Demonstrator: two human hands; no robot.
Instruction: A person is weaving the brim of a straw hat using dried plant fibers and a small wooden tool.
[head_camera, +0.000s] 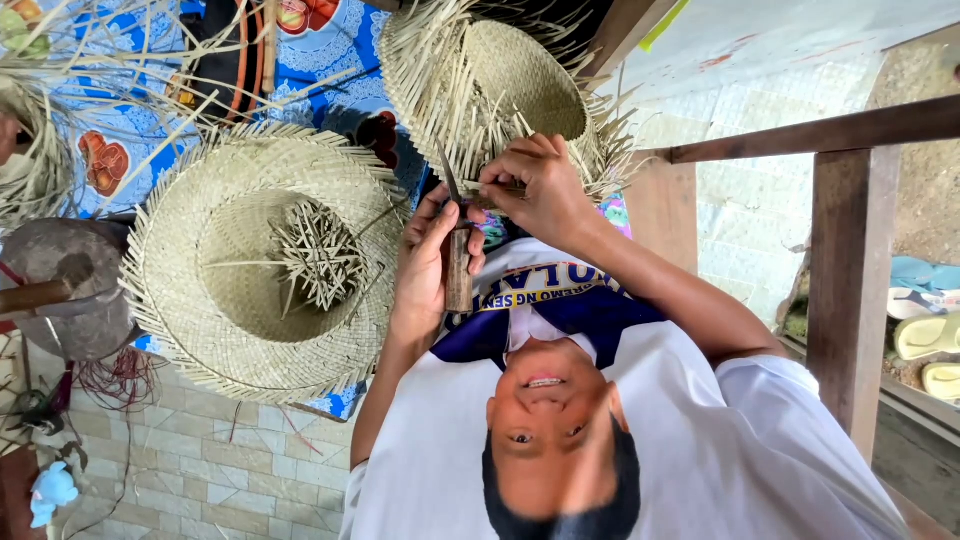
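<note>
Two hats fill most of the view. The larger one is a wide, pale woven straw hat (215, 300) that lies crown-down at the left on a blue patterned cloth (330, 50), with a tangle of loose straw strips (320, 255) in its hollow. The second woven straw hat (520, 85) is farther off and to the right. Its crown is closely plaited, and long uncut strips bristle all round its brim.

A person in a white shirt (700, 450) faces the camera and works on that farther hat. The camera wearer's own hands do not show. The person's right-side hand (535, 185) pinches a few brim strips between closed fingers (505, 170). The left-side hand (420, 265) is wrapped tight round the brown wooden handle of a small knife (458, 275), and the thin blade points up toward the pinched strips.

By the look of it, the plaiting of both hats is finished. The edge of the nearer hat looks shorter and more even, while the farther one seems to have most of its fringe left to cut.

A brown wooden post (850, 290) stands at the right, and pale tiled floor (200, 470) shows at the near left.
</note>
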